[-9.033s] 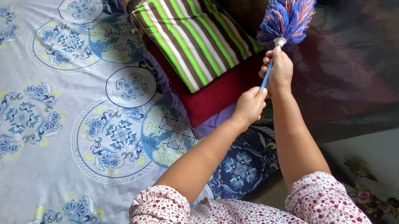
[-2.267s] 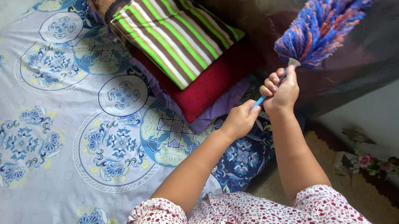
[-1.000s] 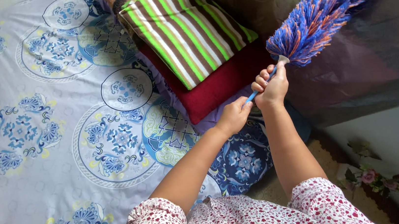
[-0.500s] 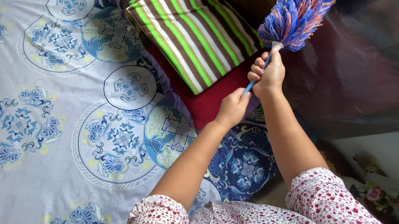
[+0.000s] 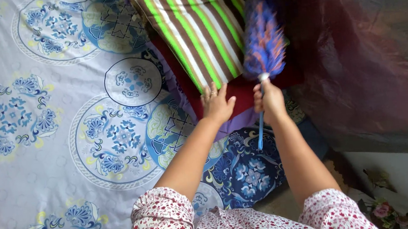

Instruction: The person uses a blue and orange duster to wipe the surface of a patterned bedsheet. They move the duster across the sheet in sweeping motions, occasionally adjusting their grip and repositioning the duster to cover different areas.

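My right hand is curled tight around the thin blue handle of the feather duster, gripping it just under the white collar where the fluffy head begins, while the tail of the handle pokes out below my fist. The duster's blue, purple and orange head stands up over the folded bedding at the edge of the bed, blurred in this view, and seems to brush the striped cushion. I judge it a very light tool: the plumes are soft and give at any touch, the plastic stick is stiff but slim and smooth, so a grip close to the head as I have now should steer it best, whereas one far down the handle would let it wobble. My left hand holds nothing; it lies open, fingers spread, flat on the dark red folded blanket just below the cushion's green, brown and white stripes. Under that pile sits a purple layer, and all of it rests on the bed, covered by a pale sheet with blue and yellow medallions. To my right hangs a dark, sheer net curtain, and beyond it a light floor with a small spray of flowers.
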